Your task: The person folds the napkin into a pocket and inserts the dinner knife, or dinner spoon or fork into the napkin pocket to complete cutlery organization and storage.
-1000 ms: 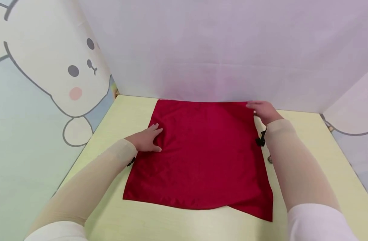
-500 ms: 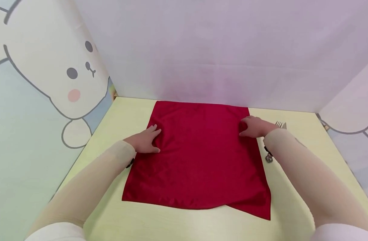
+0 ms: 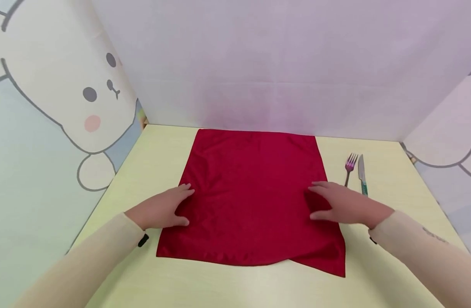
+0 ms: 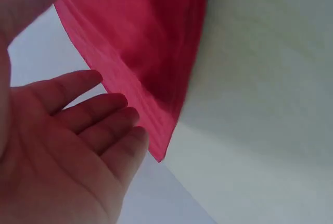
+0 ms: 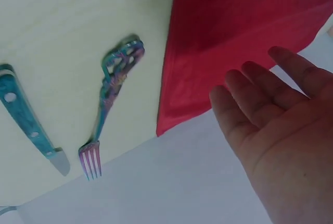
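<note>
- Red cloth spread mid-stage on the pale yellowish worktop, rippled towards ten o'clock, hem kinking near five!
- Left hand at nine o'clock over the cloth's edge, fingers and thumb apart, relaxed.
- Right hand mirrors it at three, thumb and fingers apart; cloth contact, can't tell for either.
- Between two and three o'clock, fork and green-handled knife lie side by side.
- Lilac-tinted backdrop rises at twelve, close behind the cloth; a cartoon animal face beams from ten!
</note>
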### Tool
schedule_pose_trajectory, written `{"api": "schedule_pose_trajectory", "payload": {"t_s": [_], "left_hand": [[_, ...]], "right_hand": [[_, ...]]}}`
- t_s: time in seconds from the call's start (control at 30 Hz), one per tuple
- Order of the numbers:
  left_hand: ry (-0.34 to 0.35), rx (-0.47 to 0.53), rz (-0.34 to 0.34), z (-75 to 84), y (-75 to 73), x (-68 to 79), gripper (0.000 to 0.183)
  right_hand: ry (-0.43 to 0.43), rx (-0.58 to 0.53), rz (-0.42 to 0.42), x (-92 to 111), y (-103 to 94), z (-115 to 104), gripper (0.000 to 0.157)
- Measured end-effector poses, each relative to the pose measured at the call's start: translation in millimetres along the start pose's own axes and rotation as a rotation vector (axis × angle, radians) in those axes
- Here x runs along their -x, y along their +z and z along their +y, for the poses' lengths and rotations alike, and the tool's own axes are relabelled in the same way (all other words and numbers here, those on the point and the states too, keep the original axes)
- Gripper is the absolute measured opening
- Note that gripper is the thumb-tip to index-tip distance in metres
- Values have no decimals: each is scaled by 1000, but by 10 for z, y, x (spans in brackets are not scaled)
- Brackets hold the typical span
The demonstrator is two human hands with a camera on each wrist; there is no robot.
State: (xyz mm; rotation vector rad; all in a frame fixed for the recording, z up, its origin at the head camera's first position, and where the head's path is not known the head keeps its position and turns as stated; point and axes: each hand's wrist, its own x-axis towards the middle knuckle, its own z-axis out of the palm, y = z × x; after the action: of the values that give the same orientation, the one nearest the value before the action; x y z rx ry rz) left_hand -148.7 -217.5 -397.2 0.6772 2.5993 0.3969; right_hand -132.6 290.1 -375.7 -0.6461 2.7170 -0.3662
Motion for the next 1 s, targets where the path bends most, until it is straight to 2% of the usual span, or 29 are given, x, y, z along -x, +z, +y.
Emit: {"api": "schedule_pose_trajectory", "payload": {"t_s": [0.1,0.2,0.47,0.67,1.0], "left_hand": [[-4,26,-35,11,46,89,97],[-14,31,-60,1,97,113,103],[-9,14,-76,-75,216,73,108],[-18,11,-86,-80,229,73,114],[-15,-17,-100,-28,206,131,122]], "right_hand": [[24,-58,-42,148,115,-22,106],[17,-77,-67,232,234,-44,115],[-19,14,-86,261,479,-58,131],[-26,40,-108,281,498,-42,137],[-27,46,-116,316,463,-32,138]]}}
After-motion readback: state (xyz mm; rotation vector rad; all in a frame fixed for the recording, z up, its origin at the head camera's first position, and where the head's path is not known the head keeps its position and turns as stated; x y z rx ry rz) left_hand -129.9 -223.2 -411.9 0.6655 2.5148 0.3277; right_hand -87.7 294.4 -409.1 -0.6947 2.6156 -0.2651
